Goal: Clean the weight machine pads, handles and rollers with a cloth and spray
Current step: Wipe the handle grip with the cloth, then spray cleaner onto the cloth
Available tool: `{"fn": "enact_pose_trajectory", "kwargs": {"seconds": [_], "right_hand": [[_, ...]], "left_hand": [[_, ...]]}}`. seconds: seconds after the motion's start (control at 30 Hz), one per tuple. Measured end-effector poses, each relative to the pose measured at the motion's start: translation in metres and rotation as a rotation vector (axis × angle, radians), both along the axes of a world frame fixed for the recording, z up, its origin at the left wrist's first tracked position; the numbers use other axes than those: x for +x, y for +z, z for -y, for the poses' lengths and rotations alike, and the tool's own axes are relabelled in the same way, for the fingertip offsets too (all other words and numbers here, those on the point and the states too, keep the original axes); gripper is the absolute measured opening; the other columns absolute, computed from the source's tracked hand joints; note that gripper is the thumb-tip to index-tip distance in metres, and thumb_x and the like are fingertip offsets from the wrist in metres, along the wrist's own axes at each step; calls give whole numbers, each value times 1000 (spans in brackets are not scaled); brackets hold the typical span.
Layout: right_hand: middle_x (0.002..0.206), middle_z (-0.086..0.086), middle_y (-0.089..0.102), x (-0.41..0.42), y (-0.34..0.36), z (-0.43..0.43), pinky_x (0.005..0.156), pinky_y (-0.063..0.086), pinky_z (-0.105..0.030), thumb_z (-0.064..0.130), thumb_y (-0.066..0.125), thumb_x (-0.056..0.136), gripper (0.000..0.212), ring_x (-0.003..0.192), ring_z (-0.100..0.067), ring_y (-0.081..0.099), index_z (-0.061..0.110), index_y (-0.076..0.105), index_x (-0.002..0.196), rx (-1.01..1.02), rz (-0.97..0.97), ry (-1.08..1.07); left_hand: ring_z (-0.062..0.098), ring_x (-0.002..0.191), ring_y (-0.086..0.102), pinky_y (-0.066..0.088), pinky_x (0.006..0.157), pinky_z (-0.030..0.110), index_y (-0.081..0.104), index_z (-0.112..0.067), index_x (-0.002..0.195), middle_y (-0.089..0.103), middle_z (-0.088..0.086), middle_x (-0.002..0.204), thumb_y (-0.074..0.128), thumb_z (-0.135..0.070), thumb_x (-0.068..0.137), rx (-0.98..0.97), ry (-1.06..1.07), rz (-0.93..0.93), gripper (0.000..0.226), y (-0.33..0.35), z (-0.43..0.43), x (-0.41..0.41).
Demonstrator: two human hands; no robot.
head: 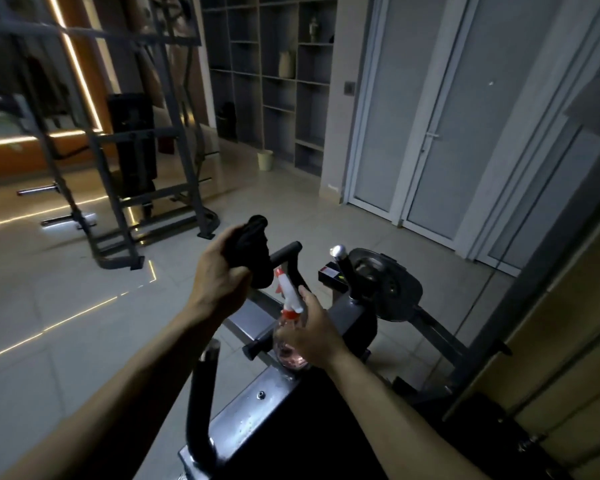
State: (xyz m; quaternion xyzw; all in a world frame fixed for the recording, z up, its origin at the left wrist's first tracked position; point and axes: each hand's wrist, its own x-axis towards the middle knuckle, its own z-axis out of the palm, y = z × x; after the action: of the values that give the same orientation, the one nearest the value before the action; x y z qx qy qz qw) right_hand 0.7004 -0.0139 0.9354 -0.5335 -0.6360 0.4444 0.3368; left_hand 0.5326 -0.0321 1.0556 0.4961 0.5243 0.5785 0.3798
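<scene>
The left hand [222,275] curls tight round a bunched black cloth [255,244]; just right of it and lower, the right hand [310,329] grips a clear plastic spray bottle with a white-and-red trigger head [286,296]; a black padded machine handle [286,252] lies just beyond both

spray bottle [288,296]: my right hand [314,329] covers most of its body.
handle [286,253]: its end is hidden under my cloth [255,249].
rack [174,161]: blurred, cut off at the left edge.
</scene>
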Motion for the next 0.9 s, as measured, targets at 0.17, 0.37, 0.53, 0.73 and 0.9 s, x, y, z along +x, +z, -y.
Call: {"fn": "enact_pose_trajectory", "kwargs": {"seconds": [0.17, 0.37, 0.53, 0.73, 0.9], "right_hand": [[77, 10, 67, -25, -13, 0, 67, 51, -30, 35, 73, 90, 12, 74, -12, 65, 33, 62, 93, 102, 55, -207], [88, 7, 71, -78, 48, 4, 74, 60, -45, 49, 70, 92, 24, 81, -15, 70, 28, 67, 103, 260, -2, -208], [93, 0, 69, -165, 109, 14, 73, 61, -44, 49, 66, 97, 27, 84, -19, 69, 25, 64, 110, 301, -41, -99], [89, 1, 63, -293, 91, 33, 65, 52, -30, 51, 60, 100, 32, 78, -12, 64, 22, 61, 115, 377, -112, -219], [87, 7, 63, -369, 40, 42, 61, 55, -21, 43, 63, 99, 14, 74, -3, 66, 35, 52, 95, 432, -183, -450]], "left_hand": [[34, 103, 67, 64, 70, 39, 58, -20, 130, 63, 12, 115, 50, 26, 81, -41, 82, 69, 67, -12, 12, -43], [18, 77, 75, 61, 73, 40, 55, -25, 101, 68, 8, 97, 54, 16, 91, -220, 183, 204, 42, -21, 31, -93], [25, 90, 78, 63, 75, 37, 59, -9, 121, 73, 21, 113, 69, 2, 88, -343, 73, 453, 36, -31, 38, -173], [23, 100, 75, 58, 86, 39, 68, -10, 115, 75, 11, 108, 80, -53, 71, -365, -95, 509, 63, -42, 46, -289], [22, 93, 77, 58, 73, 34, 73, -20, 117, 78, 6, 108, 71, -68, 77, -475, -138, 505, 62, -63, 23, -354]]}}
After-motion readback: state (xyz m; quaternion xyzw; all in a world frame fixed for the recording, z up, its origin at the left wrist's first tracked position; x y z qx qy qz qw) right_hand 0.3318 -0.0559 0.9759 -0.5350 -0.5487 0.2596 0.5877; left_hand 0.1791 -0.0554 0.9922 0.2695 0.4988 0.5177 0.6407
